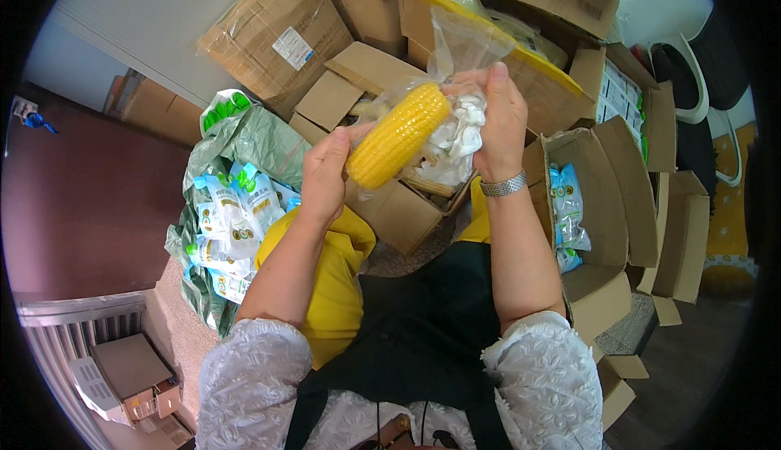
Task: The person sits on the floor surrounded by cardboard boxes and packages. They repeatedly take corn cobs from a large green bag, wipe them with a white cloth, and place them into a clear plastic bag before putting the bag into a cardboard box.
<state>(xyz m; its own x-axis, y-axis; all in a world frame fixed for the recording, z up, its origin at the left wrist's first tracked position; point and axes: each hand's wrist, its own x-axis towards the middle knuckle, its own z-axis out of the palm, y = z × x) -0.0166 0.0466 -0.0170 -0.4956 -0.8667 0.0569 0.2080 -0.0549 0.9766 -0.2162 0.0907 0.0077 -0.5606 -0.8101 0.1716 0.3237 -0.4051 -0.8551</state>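
Observation:
A yellow corn cob (399,135) in a clear plastic bag (442,47) is held up in front of me, tilted. My left hand (326,169) grips the bag at the cob's lower left end. At the upper right, my right hand (503,120) holds the bag's other end together with a crumpled white tissue or cloth (457,139). The loose top of the bag stands up above the right fingers. Below both hands is an opened cardboard box (396,215), with more corn cobs (433,184) partly visible inside it.
On the left, a green woven sack (259,139) holds printed pouches (226,212). An open carton (601,206) with blue packs (567,206) stands at right. A taped carton (274,35) and a yellow-edged panel (518,59) are behind. A chair (683,78) stands far right.

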